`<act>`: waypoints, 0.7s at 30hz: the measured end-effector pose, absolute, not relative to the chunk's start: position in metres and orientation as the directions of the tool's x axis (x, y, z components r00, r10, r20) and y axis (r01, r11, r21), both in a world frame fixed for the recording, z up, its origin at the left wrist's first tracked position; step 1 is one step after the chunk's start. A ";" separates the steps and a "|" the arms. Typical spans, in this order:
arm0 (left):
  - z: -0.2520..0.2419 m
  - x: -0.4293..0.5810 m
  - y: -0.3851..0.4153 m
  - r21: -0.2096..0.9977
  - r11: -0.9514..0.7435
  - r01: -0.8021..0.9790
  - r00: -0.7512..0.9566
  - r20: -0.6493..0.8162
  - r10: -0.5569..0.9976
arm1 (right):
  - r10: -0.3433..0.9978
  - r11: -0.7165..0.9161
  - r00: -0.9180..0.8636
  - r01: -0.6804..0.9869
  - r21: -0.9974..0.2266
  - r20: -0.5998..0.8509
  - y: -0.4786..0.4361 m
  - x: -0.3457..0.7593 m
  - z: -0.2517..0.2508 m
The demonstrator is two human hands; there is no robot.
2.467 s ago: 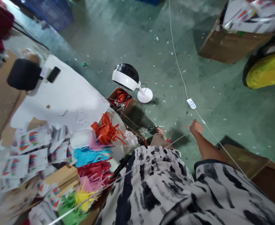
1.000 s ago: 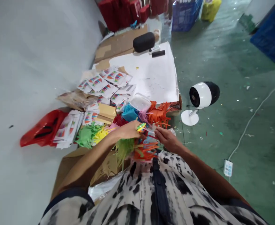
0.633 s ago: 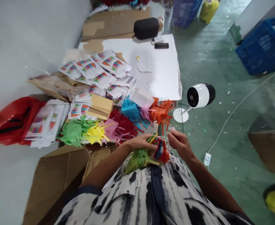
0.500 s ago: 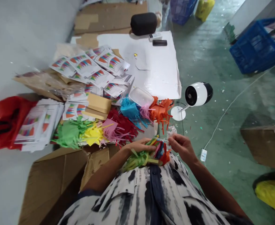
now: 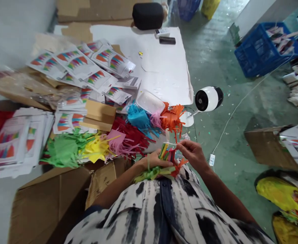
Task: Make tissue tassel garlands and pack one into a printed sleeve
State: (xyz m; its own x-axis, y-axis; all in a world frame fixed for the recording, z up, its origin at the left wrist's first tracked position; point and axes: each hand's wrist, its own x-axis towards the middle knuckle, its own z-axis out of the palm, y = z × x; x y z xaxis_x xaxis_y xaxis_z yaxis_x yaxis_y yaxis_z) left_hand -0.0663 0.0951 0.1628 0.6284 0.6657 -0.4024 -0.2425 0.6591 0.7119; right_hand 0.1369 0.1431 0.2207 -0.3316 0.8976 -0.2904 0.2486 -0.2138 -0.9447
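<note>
The white sheet [image 5: 166, 64] is ending at a right edge, and green floor [image 5: 210, 64] is showing past it, giving room on that side. A small white and black fan [image 5: 210, 99] is standing on the floor there, and a thin white cord [image 5: 230, 117] is running behind it. On the left, a big brown box [image 5: 44, 200] is sitting close to the arm, so there is less room. Green paper [image 5: 65, 147], yellow paper [image 5: 97, 147] and orange paper [image 5: 173, 117] are lying in a row along the near side.

The left hand [image 5: 156, 159] is curling around a bunch of colored paper strips [image 5: 165, 152], holding it right in front of the shirt [image 5: 149, 210]. The right hand [image 5: 193, 152] is pinching a thin white string [image 5: 171, 143] at the top of the bunch, its thumb and finger pressing together.
</note>
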 end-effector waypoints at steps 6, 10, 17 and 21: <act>0.159 -0.073 0.095 0.763 0.613 -0.206 0.491 -0.461 0.739 | 0.827 -0.226 -0.432 0.330 -0.916 -0.360 0.141 0.123 0.215; 0.153 -0.073 0.094 0.735 0.624 -0.265 0.456 -0.475 0.753 | 0.839 -0.149 -0.436 0.392 -0.908 -0.325 0.138 0.116 0.210; 0.151 -0.074 0.088 0.757 0.608 -0.242 0.429 -0.478 0.766 | 0.786 -0.198 -0.471 0.421 -0.885 -0.400 0.134 0.100 0.209; 0.156 -0.075 0.091 0.790 0.592 -0.160 0.441 -0.479 0.759 | 0.812 -0.098 -0.465 0.487 -0.868 -0.353 0.134 0.089 0.209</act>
State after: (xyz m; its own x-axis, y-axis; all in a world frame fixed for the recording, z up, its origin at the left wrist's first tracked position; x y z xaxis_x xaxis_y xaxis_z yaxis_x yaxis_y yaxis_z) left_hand -0.0748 0.0912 0.1556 0.4414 0.7588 -0.4789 -0.1599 0.5917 0.7901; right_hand 0.0889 0.1339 0.2085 -0.4648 0.8120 -0.3529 0.4872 -0.0983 -0.8677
